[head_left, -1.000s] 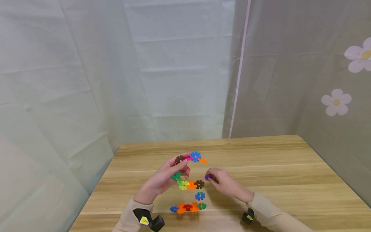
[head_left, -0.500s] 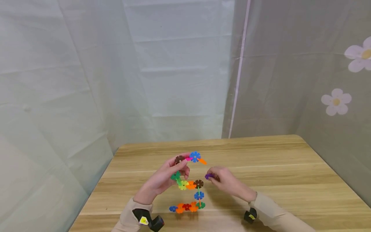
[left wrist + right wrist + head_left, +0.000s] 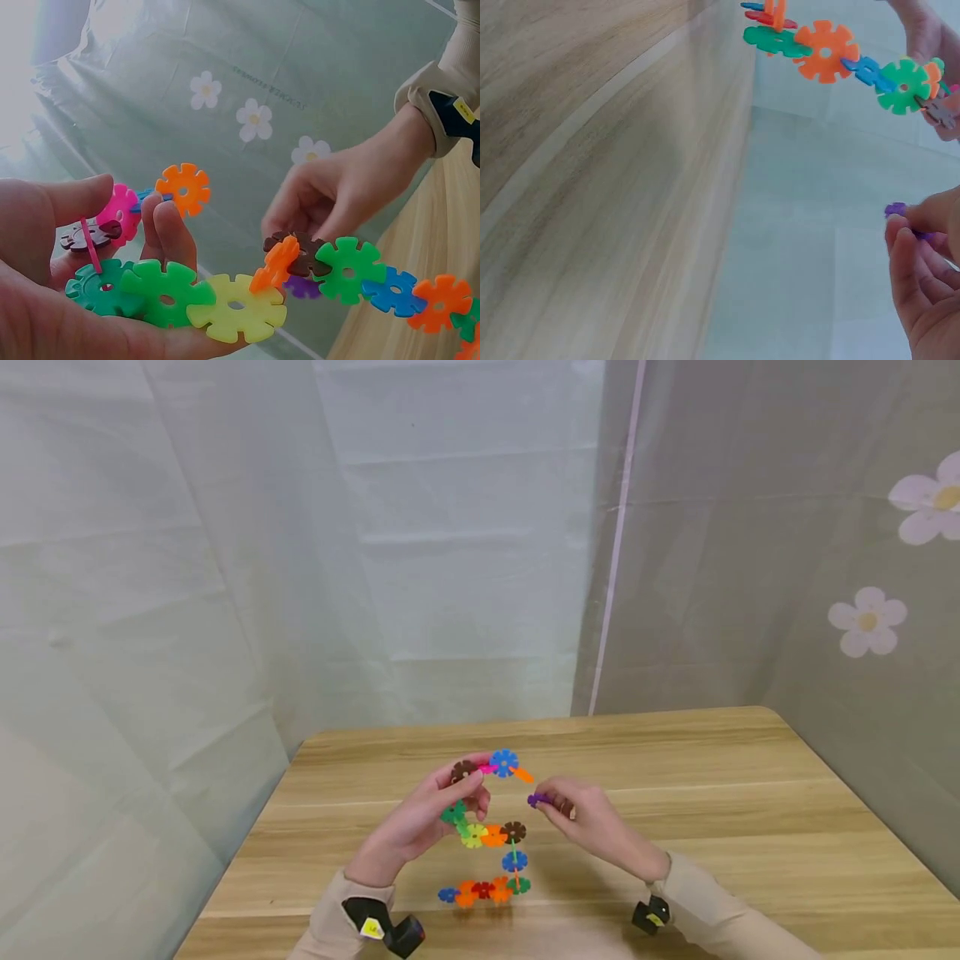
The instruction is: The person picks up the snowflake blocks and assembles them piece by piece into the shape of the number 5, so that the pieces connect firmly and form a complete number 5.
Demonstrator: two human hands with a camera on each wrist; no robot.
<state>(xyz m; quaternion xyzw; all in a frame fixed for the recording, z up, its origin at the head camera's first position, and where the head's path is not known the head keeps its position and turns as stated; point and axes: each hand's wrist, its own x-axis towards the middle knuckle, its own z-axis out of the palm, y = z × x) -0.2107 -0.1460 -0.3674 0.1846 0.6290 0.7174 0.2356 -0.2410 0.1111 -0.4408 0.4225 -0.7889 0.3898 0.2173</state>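
Observation:
My left hand [image 3: 423,817] holds a chain of notched plastic snowflake discs above the table, thumb and fingers on the brown disc [image 3: 463,772] near its upper end. From there the chain runs by a pink disc to a blue disc [image 3: 504,763] and an orange disc [image 3: 522,774] at the tip. Below, it bends through green, a yellow disc [image 3: 236,306], orange and brown, then down to a bottom row ending in a blue disc [image 3: 448,895]. My right hand [image 3: 588,817] pinches a purple snowflake disc [image 3: 536,800] between thumb and fingers, just right of and below the orange tip.
The wooden table [image 3: 720,827] spreads out under both hands. Behind it hangs a pale curtain [image 3: 465,568], with a grey flower-printed part on the right. Each wrist wears a black camera, such as the left one [image 3: 406,937].
My right hand has risen slightly with the purple disc, bringing it nearer the orange tip. My left hand and the chain have hardly moved.

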